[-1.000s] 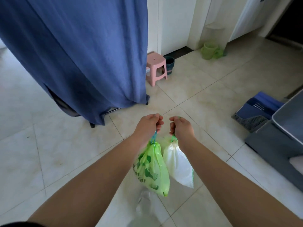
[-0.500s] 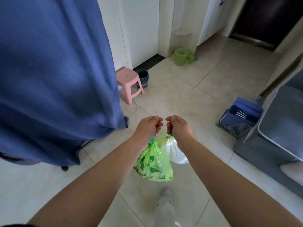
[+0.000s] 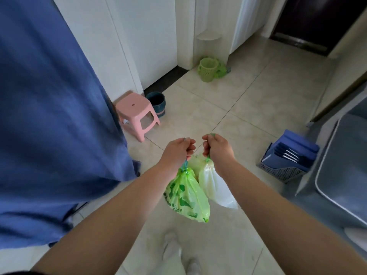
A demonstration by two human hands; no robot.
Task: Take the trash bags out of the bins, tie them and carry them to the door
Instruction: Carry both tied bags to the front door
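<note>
My left hand (image 3: 178, 150) is closed around the drawstring of a green printed trash bag (image 3: 186, 197), which hangs tied below it. Beside it, my right hand (image 3: 217, 148) grips the string of a pale white-green trash bag (image 3: 213, 185), hanging just right of and partly behind the green one. Both bags hang above the tiled floor, in front of my body. A green mesh bin (image 3: 207, 69) stands by the far wall, with another green bag (image 3: 220, 69) next to it. The dark door (image 3: 317, 20) is at the upper right.
A blue cloth (image 3: 49, 116) hangs down along the left. A pink stool (image 3: 137, 114) and a dark teal bin (image 3: 156, 103) stand by the white wall. A blue file rack (image 3: 290, 157) and grey furniture (image 3: 341, 175) are on the right. My feet in white socks (image 3: 172, 253) show below.
I have walked forward: the stool, green bin and dark door are nearer and more in view. The blue cloth has slid to the left. Both hands still hold the bags.
</note>
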